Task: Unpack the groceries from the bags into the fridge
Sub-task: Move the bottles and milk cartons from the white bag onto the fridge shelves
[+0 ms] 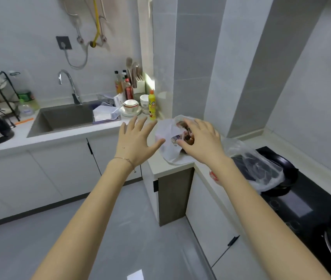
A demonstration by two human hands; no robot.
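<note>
White bag (168,152): sits at the corner of the surface (165,169), mouth open, printed packets showing inside.

Left hand (134,141): fingers straight and spread apart, holding nothing; thumb tip at the bag's left side, contact uncertain.

Right hand (201,142): laid over the bag's mouth, fingers curved, thumb toward the contents. Cannot tell whether it actually pinches the film or a packet.

Clear bag (261,168): to the right, lying partly on a black pan (288,172) on the cooktop (302,203), dark items inside.

Yellow bottle (152,105): upright just behind the white bag. Sink (63,118) to the left.
</note>
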